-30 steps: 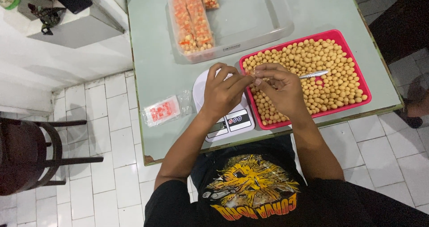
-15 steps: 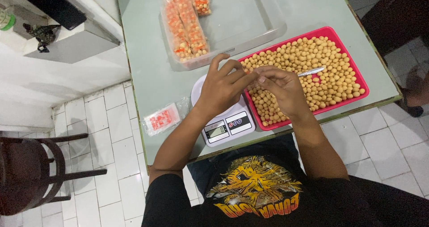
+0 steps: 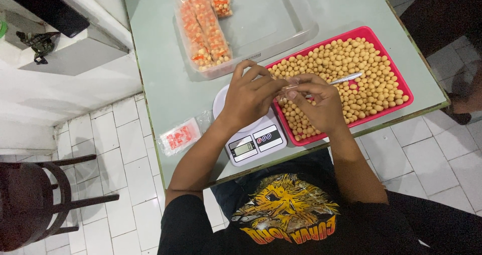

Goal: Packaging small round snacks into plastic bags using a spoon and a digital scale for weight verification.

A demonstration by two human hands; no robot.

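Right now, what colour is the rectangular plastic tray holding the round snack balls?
Pinkish red tray, head view.

**Room around the scale**

Your hands meet just above the scale (image 3: 251, 134), which is wedged tight: the red tray (image 3: 401, 103) of round snacks touches its right side, with a spoon (image 3: 346, 78) lying across the pile. Beyond the scale, the clear tub (image 3: 281, 44) of orange packets blocks the far reach. Left of the scale you have bare tabletop (image 3: 165, 84), broken only by one small packet (image 3: 179, 136) near the table edge.
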